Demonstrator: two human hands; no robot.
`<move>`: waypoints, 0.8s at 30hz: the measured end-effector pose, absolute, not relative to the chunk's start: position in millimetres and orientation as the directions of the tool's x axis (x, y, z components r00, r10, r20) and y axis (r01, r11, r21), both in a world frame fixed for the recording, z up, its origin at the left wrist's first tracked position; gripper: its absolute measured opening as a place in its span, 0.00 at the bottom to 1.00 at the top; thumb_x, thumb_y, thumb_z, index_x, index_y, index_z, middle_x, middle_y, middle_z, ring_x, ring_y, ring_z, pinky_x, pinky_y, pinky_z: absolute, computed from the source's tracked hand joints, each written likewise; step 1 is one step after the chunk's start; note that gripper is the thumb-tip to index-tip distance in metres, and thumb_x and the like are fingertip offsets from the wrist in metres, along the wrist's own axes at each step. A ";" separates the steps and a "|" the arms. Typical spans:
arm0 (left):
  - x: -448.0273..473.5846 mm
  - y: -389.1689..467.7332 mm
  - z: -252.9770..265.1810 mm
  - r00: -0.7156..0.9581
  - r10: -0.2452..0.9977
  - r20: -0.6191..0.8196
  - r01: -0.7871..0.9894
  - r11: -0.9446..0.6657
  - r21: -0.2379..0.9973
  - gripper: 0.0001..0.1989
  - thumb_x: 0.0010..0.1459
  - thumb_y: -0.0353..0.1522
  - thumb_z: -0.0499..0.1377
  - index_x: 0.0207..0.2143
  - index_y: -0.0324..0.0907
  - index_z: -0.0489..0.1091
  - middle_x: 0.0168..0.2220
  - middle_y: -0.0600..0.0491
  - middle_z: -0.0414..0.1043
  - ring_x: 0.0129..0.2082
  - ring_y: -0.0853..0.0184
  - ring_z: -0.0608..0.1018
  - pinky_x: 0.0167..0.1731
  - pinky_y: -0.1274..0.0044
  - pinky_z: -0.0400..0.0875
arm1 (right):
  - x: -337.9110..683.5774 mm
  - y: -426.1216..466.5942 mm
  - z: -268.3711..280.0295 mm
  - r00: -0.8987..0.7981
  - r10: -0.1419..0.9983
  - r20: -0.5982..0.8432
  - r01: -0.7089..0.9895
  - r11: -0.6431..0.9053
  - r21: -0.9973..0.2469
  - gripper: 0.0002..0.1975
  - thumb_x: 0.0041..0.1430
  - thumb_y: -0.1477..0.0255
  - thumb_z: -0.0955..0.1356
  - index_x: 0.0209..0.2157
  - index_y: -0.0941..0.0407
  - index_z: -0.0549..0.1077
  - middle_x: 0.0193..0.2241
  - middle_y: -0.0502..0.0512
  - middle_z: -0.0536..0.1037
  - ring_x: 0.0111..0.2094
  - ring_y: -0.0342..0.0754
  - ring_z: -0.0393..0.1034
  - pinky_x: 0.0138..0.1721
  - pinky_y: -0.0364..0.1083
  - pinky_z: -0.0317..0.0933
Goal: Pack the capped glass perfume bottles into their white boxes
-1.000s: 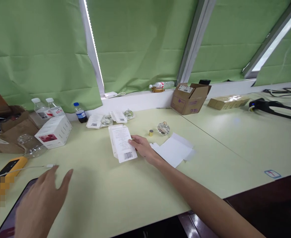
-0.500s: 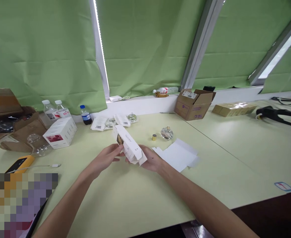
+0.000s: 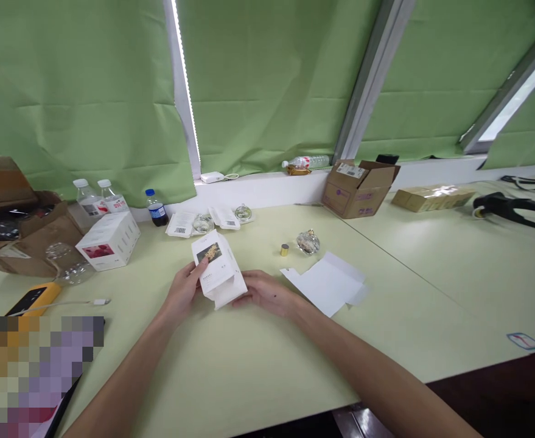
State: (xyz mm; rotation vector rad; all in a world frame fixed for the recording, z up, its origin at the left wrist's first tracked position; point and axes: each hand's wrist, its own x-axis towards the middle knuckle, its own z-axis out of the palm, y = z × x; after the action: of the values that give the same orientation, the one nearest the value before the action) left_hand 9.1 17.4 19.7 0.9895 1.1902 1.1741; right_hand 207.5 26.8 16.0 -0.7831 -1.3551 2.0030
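Observation:
A small white cardboard box (image 3: 224,267) with a flower picture is held tilted over the table, its open flap end toward me. My left hand (image 3: 185,287) grips its left side, thumb on the printed face. My right hand (image 3: 267,292) supports the box at its right side and lower end, with some fingers hidden behind it. To the right lie an unfolded white card sheet (image 3: 328,283), a small gold cap (image 3: 284,249) and a round clear glass bottle (image 3: 308,242).
At the back left are a white printed carton (image 3: 112,240), a blue-capped bottle (image 3: 157,210) and flat white packets (image 3: 180,225). An open brown carton (image 3: 353,198) and a long gold box (image 3: 431,198) stand at the back right. A yellow device (image 3: 34,298) lies at left.
The white box has turned so its flower-printed face shows toward me, and it has shifted slightly left. Both hands have moved with it.

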 end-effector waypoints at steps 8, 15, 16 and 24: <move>7.3 14.6 20.7 -0.110 0.992 -0.057 -0.078 0.048 0.996 0.26 0.50 0.47 0.61 0.47 0.40 0.68 0.43 0.45 0.76 0.37 0.61 0.79 0.37 0.70 0.74 | 212.2 28.3 20.7 -0.491 0.865 -0.097 -0.179 -0.210 -0.961 0.26 0.55 0.58 0.67 0.52 0.57 0.68 0.37 0.59 0.79 0.37 0.50 0.74 0.43 0.51 0.66; 11.4 13.1 20.0 -0.035 0.999 -0.037 -0.110 0.033 0.993 0.29 0.51 0.43 0.61 0.53 0.42 0.62 0.46 0.44 0.74 0.40 0.60 0.78 0.40 0.68 0.73 | 216.3 34.1 19.1 -0.507 0.857 -0.098 -0.089 -0.165 -0.982 0.21 0.50 0.65 0.72 0.46 0.57 0.73 0.40 0.58 0.79 0.41 0.52 0.74 0.45 0.51 0.66; 11.7 12.8 19.7 -0.009 1.000 -0.021 -0.139 0.020 0.990 0.31 0.52 0.42 0.62 0.56 0.44 0.59 0.48 0.44 0.73 0.42 0.60 0.78 0.41 0.68 0.72 | 216.1 35.2 18.0 -0.486 0.869 -0.096 -0.095 -0.162 -0.982 0.20 0.50 0.65 0.72 0.45 0.57 0.74 0.40 0.58 0.79 0.41 0.52 0.74 0.45 0.51 0.67; 16.4 6.3 28.4 0.076 0.992 0.104 -0.146 -0.092 0.985 0.40 0.51 0.36 0.62 0.63 0.54 0.46 0.58 0.44 0.61 0.52 0.59 0.72 0.47 0.66 0.70 | 220.0 36.4 23.3 -0.328 0.944 -0.039 -0.177 -0.102 -0.979 0.27 0.51 0.65 0.71 0.53 0.55 0.67 0.40 0.58 0.79 0.35 0.50 0.75 0.40 0.50 0.69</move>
State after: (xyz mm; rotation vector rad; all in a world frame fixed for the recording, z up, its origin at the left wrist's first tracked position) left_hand 16.4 6.3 28.4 1.2112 0.9945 1.2824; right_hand 220.0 36.4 23.3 -0.9405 -1.2582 1.5863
